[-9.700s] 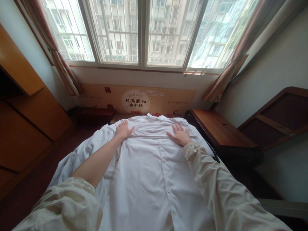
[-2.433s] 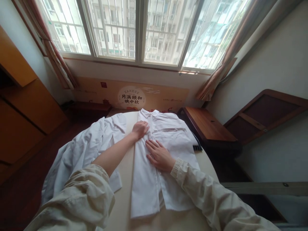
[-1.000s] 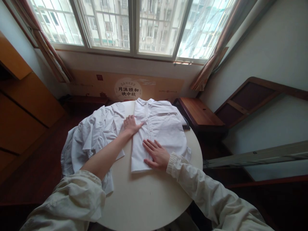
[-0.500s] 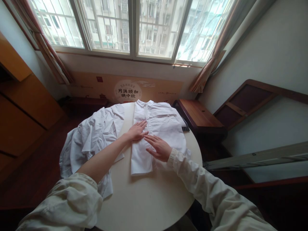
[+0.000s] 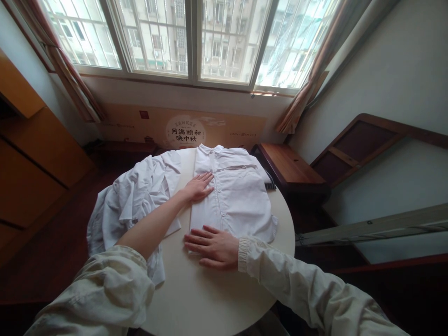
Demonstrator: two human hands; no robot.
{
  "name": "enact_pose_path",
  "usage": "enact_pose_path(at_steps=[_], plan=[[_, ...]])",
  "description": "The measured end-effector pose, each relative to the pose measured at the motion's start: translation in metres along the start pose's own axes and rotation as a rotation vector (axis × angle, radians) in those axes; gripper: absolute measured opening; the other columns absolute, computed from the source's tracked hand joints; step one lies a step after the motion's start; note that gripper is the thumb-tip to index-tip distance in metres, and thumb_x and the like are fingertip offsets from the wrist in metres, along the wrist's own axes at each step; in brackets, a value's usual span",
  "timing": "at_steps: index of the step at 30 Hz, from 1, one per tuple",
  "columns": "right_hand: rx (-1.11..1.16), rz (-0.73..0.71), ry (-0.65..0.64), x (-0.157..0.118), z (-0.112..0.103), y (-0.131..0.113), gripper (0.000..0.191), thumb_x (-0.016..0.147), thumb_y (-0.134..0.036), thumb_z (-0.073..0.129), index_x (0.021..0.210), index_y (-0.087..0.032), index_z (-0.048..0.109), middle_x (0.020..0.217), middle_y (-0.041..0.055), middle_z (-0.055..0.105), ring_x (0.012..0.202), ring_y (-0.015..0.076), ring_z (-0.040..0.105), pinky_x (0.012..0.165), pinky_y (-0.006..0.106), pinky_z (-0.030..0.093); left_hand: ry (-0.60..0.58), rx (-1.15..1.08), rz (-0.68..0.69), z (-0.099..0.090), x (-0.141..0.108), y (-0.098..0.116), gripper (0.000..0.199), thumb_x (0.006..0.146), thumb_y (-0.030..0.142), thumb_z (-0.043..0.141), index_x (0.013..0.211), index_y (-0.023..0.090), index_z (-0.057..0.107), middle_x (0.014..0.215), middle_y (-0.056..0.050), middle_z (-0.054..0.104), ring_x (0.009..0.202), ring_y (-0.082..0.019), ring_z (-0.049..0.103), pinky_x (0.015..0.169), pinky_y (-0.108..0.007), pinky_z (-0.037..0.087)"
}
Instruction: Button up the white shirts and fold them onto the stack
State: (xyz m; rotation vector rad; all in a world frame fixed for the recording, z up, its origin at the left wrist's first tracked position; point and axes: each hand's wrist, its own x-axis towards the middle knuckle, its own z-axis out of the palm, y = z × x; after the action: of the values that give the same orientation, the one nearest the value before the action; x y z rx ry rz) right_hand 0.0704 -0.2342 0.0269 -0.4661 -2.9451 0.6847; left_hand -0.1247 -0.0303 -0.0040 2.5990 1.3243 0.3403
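Observation:
A white button-up shirt (image 5: 241, 196) lies on the round pale table (image 5: 203, 298), its collar at the far edge and its left side folded inward along a straight edge. My left hand (image 5: 199, 186) rests flat on the folded strip beside the button line, fingers stretched out. At the shirt's near edge, my right hand (image 5: 213, 246) is open with fingers extended to the left, over the hem and covering part of it. Neither hand grips the cloth. To the left, a rumpled pile of white clothing (image 5: 140, 191) hangs partly over the table's edge.
A black-edged item (image 5: 270, 185) shows partly under the shirt's right side. Beyond the table stand a wooden side table (image 5: 290, 163) and a printed panel (image 5: 224, 123) below the window. Orange-brown cabinets (image 5: 31, 172) are on the left; a metal beam (image 5: 371, 226) crosses on the right.
My right hand has moved from the shirt's middle down to its near edge. My left hand stays in about the same place on the folded strip.

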Motion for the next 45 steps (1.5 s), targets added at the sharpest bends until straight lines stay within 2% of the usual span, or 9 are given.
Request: enact_pose_path(at_steps=[5,9,14,19,24,30,34,38,45], plan=[[-0.004,0.033,0.068,0.016,-0.015,0.008,0.065,0.116,-0.048,0.034,0.174,-0.020,0.026,0.178,0.0088,0.030,0.167,0.0225,0.022,0.137,0.048,0.013,0.004,0.001,0.032,-0.002,0.000,-0.002,0.075,0.106,0.059,0.038,0.171,0.022,0.035,0.180,-0.006,0.028,0.167,-0.025,0.024,0.136,-0.042,0.014],[-0.097,0.094,0.100,0.025,-0.003,0.015,0.074,0.113,-0.052,0.042,0.175,-0.015,0.022,0.178,0.0155,0.027,0.168,0.0308,0.019,0.135,0.057,0.018,-0.008,0.005,0.056,-0.004,0.000,-0.004,0.075,0.107,0.059,0.038,0.171,0.022,0.035,0.180,-0.006,0.027,0.167,-0.023,0.023,0.136,-0.040,0.013],[-0.027,0.050,0.052,0.020,0.001,0.012,0.079,0.112,-0.053,0.046,0.176,-0.017,0.017,0.179,0.0145,0.024,0.168,0.0294,0.018,0.136,0.055,0.015,-0.019,0.010,0.058,-0.004,0.000,-0.004,0.077,0.107,0.061,0.036,0.172,0.021,0.033,0.180,-0.007,0.025,0.168,-0.024,0.021,0.137,-0.042,0.012],[0.135,0.003,0.144,0.010,-0.042,0.038,0.057,0.114,-0.050,0.043,0.164,-0.025,0.049,0.173,0.0079,0.042,0.160,0.0213,0.039,0.130,0.039,0.034,0.015,-0.042,0.065,-0.004,0.001,-0.007,0.075,0.105,0.061,0.044,0.169,0.024,0.039,0.178,-0.007,0.031,0.166,-0.025,0.026,0.136,-0.043,0.016],[-0.069,0.376,0.497,-0.018,-0.085,0.130,0.059,0.107,-0.051,0.051,0.160,-0.023,0.052,0.167,0.0131,0.050,0.156,0.0289,0.045,0.130,0.052,0.034,0.206,-0.241,0.021,-0.004,0.003,-0.014,0.049,0.104,0.048,0.053,0.143,0.022,0.067,0.157,-0.010,0.061,0.148,-0.023,0.055,0.127,-0.035,0.038],[-0.090,0.995,0.817,-0.056,-0.124,0.235,0.059,0.099,-0.042,0.058,0.149,-0.011,0.059,0.156,0.0200,0.058,0.149,0.0301,0.051,0.127,0.044,0.036,0.479,-0.274,-0.584,-0.014,0.029,-0.027,0.046,0.097,0.041,0.064,0.134,0.014,0.064,0.142,-0.020,0.068,0.136,-0.029,0.064,0.116,-0.039,0.048],[-0.026,1.276,0.932,-0.059,-0.153,0.264,0.061,0.096,-0.051,0.062,0.141,-0.010,0.064,0.143,0.0225,0.066,0.133,0.0322,0.063,0.115,0.041,0.046,0.356,-0.381,-0.831,-0.032,0.061,-0.042,0.061,0.096,0.062,0.062,0.134,0.014,0.061,0.131,-0.026,0.074,0.124,-0.039,0.071,0.096,-0.046,0.056],[-0.008,1.460,0.906,-0.056,-0.173,0.280,0.064,0.090,-0.058,0.068,0.134,-0.011,0.069,0.134,0.0244,0.071,0.128,0.0373,0.066,0.109,0.045,0.050,0.284,-0.417,-0.854,-0.039,0.084,-0.054,0.052,0.091,0.061,0.067,0.114,0.015,0.071,0.112,-0.025,0.080,0.109,-0.042,0.077,0.080,-0.045,0.058],[0.072,1.400,0.844,-0.053,-0.187,0.302,0.030,0.080,-0.036,0.075,0.103,-0.017,0.080,0.107,0.0152,0.079,0.103,0.0315,0.074,0.089,0.036,0.055,0.332,-0.421,-0.736,-0.034,0.097,-0.065,0.026,0.097,0.044,0.062,0.105,0.021,0.073,0.114,-0.013,0.081,0.106,-0.030,0.077,0.085,-0.035,0.057]])
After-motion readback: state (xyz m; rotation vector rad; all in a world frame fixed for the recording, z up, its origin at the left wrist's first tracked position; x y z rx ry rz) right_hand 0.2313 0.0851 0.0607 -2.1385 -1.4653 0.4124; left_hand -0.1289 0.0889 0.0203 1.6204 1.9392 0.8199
